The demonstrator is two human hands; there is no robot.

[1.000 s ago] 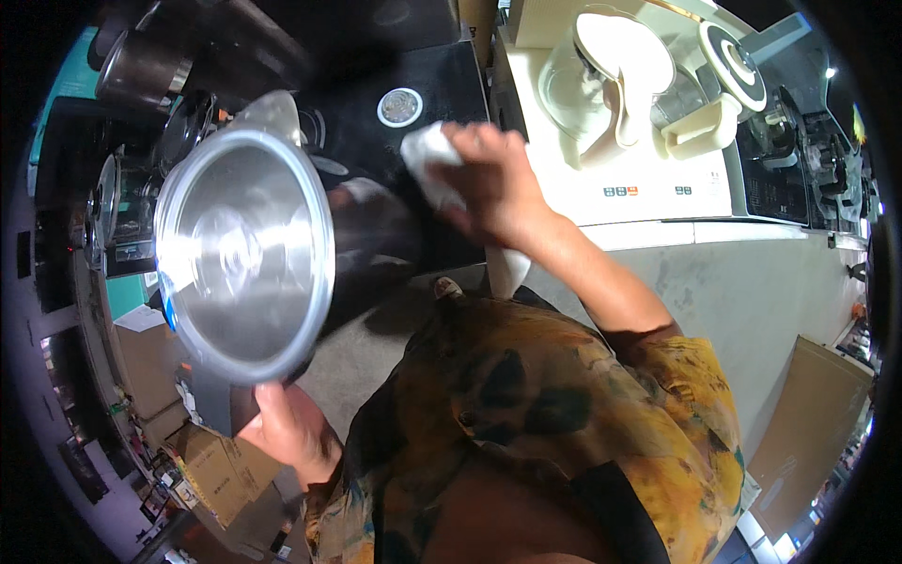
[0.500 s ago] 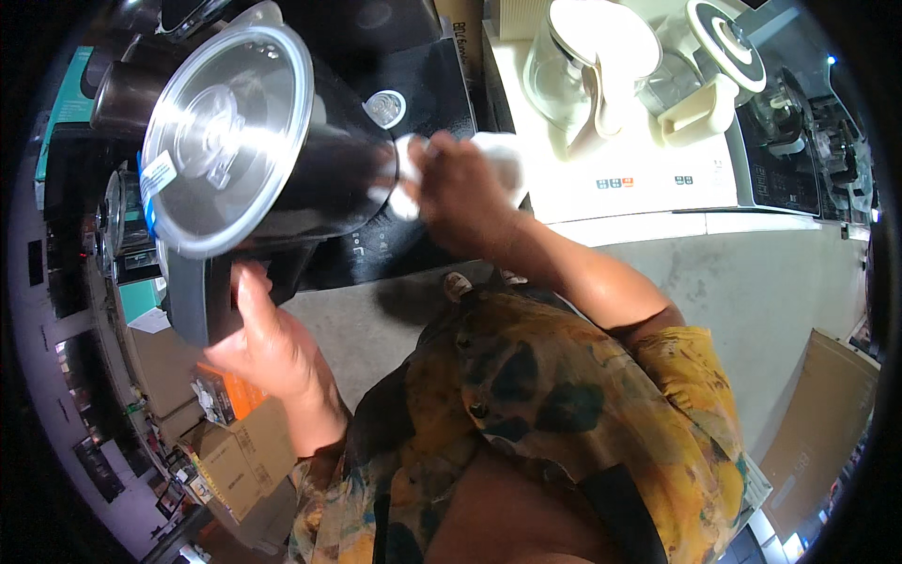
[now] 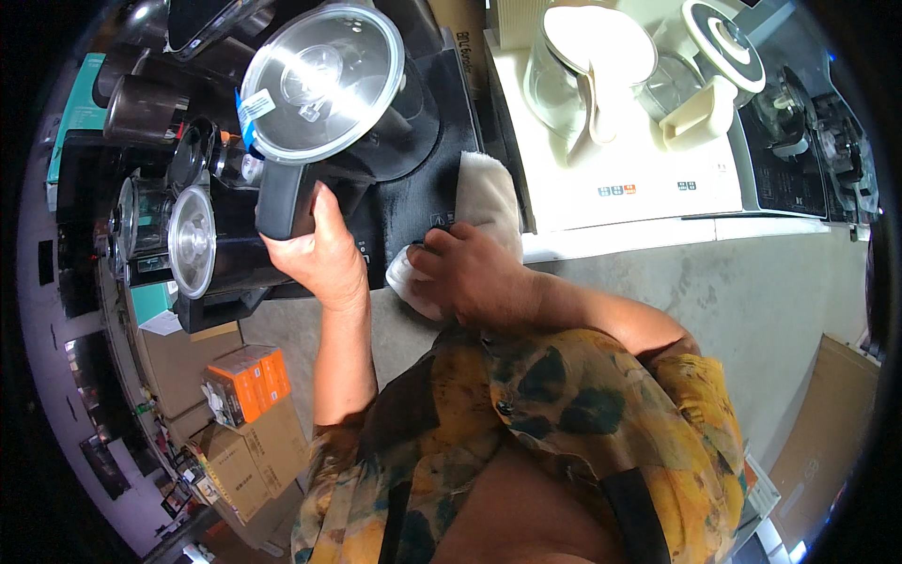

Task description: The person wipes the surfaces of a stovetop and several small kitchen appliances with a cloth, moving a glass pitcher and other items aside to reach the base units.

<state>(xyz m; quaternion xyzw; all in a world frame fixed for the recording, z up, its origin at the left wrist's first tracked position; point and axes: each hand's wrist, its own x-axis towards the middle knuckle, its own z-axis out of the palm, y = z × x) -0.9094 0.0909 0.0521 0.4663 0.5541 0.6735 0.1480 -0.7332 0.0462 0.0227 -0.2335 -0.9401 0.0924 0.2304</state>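
Note:
A dark jug with a clear round lid stands on a black glossy appliance top. A blue-and-white tag hangs at the lid's rim. My left hand is closed round the jug's black handle. Lower right of the jug, my right hand grips a white cloth, near the black top's front edge. Part of the cloth lies on the black surface, and another part bunches out under my fingers.
A second dark jug with a clear lid is left of my left hand. To the right, a white appliance bears clear jugs with cream handles. Cardboard boxes and an orange box stand lower left.
The jug has gone from tilted in the air to standing on the black top, further right and away from me. My right hand and the cloth have left its bottom and come nearer me.

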